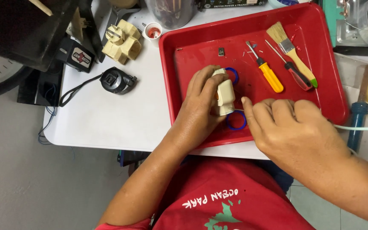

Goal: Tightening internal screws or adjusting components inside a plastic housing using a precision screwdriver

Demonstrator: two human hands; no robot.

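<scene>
A white table [107, 115] is carrying the whole job, and on it a red tray [333, 81] is serving as the work area. Left of the tray a cream multi-way adapter [122, 40] and a black plug with its cord [116, 81] are lying apart from each other, untouched.

Inside the tray, a paintbrush [290, 49], a yellow-handled screwdriver [269, 74] and a red-and-black screwdriver [297, 76] are resting side by side, well clear of the hands.

The left hand [201, 106] is gripping a cream plug body [225, 91], fingers wrapped around it, holding it tilted just above the tray floor. The right hand [290, 125] is pinching something thin against the plug's lower end — it looks like a wire tip or a fine tool, but it is too small to tell; a pale green cable [363, 127] is running off to the right from under that hand.

Two blue rings [236, 120] are lying in the tray, one above the plug and one just below it.

By the look of it, the person is working at the plug's base. The next move would seem to call for a steady left grip and a fine, well-aimed push from the right fingertips.
</scene>
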